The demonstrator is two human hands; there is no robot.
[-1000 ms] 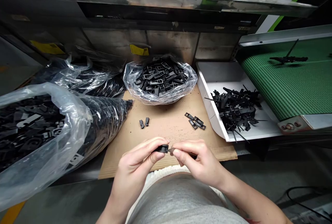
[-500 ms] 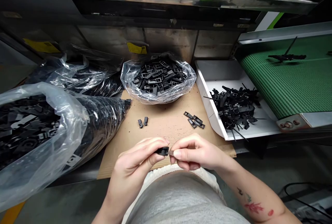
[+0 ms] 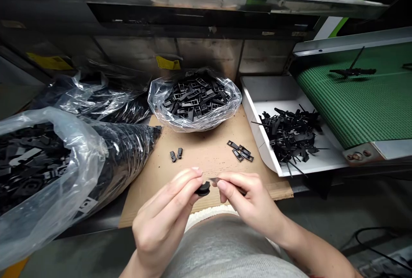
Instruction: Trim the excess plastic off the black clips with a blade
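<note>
My left hand (image 3: 169,209) pinches a small round black part (image 3: 203,189) between thumb and fingers above the cardboard (image 3: 193,153). Just to the right, my right hand (image 3: 246,198) is closed on a thin blade (image 3: 213,179), its tip close to the black part. Whether the tip touches the part cannot be made out. Beyond my hands lie two small black pieces (image 3: 180,153) on the left and several flat black pieces (image 3: 246,153) on the right.
An open plastic bag (image 3: 230,110) of black parts stands behind the cardboard. At the left is a large bag (image 3: 86,170) of black parts. A white tray (image 3: 262,149) with black pieces sits beside a green conveyor belt (image 3: 347,106), which carries a black piece (image 3: 353,71).
The blade has lifted slightly and tilted at the upper edge of the black part. My right hand has turned a little, and the view has shifted slightly.
</note>
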